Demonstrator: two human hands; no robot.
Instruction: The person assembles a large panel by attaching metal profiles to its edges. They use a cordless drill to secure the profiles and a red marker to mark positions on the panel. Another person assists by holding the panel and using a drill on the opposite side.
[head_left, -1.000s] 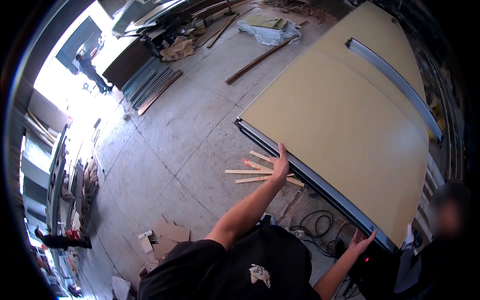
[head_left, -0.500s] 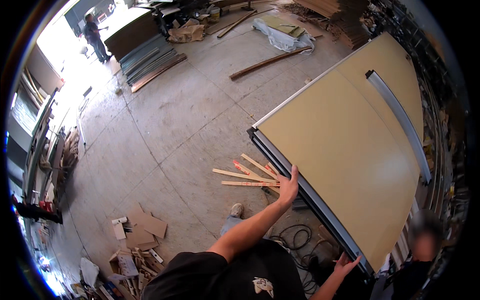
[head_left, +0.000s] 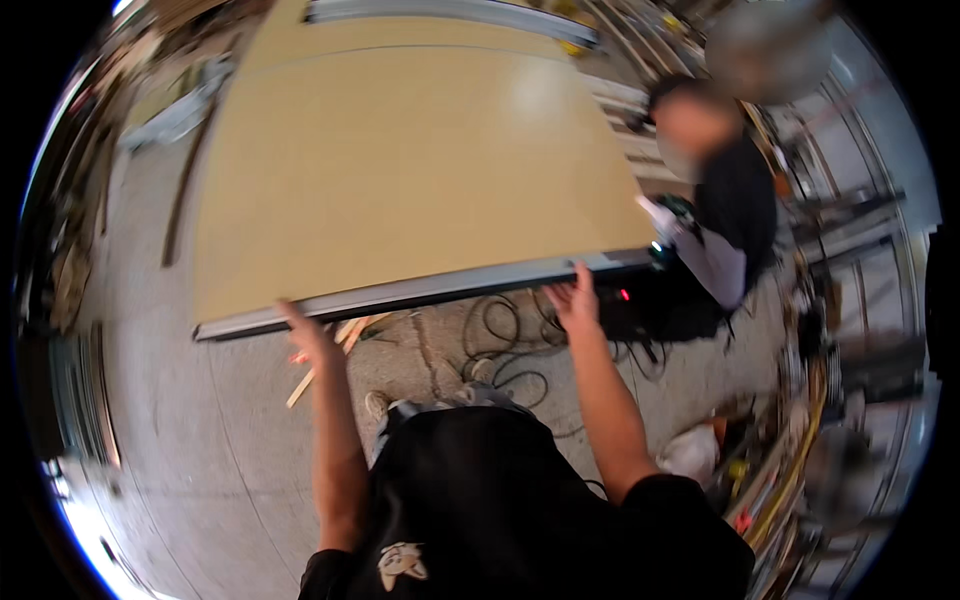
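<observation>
A large beige panel (head_left: 410, 170) stretches out before me, its near edge lined with a grey metal strip (head_left: 440, 286) over a black one. Toward its left corner, my left hand (head_left: 315, 335) grips that edge, thumb on top and the other fingers partly hidden. My right hand (head_left: 575, 300) holds the same edge further right, close to the right corner. Beside that corner, a co-worker (head_left: 738, 195) in a black top with grey sleeves reaches to the panel with a dark green tool (head_left: 678, 207). A grey metal rail (head_left: 450, 10) lies across the panel's far part.
Black cables (head_left: 510, 345) coil on the floor below the panel, near my feet. Wooden strips (head_left: 340, 350) lie under its left part. Long metal pieces (head_left: 85, 400) are stacked at the left, and assorted scrap (head_left: 750, 470) crowds the right side.
My view has turned right, so the panel's near edge now runs across in front of me. Both hands stay on that edge. The co-worker is now fully in view at the right corner.
</observation>
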